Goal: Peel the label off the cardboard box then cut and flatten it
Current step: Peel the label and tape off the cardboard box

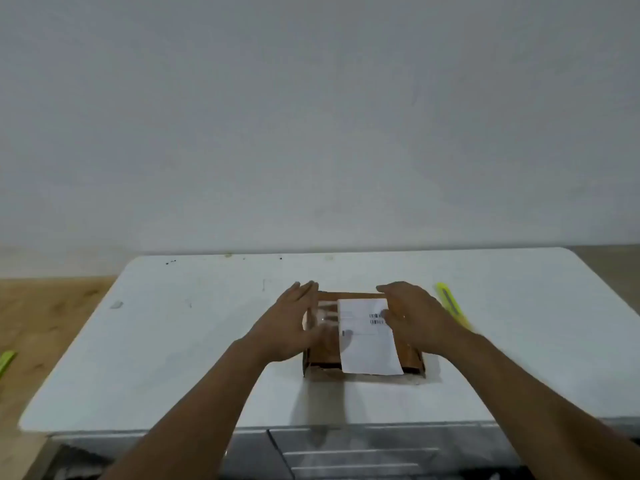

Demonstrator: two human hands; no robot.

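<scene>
A small brown cardboard box point(325, 355) sits in the middle of the white table point(194, 358). A white label point(367, 344) with barcodes covers its top and hangs over the near edge. My left hand point(291, 323) hovers at the box's left side, fingers spread and blurred. My right hand point(415, 317) rests over the box's right side, fingers apart, its thumb near the barcodes. Neither hand holds anything. A yellow-green utility knife point(450, 303) lies on the table just right of my right hand.
The table stands against a plain grey wall point(311, 116). Wooden floor point(41, 306) shows on the left, with another yellow-green object point(6, 362) at the left edge. Grey drawers point(363, 452) sit below the table's near edge.
</scene>
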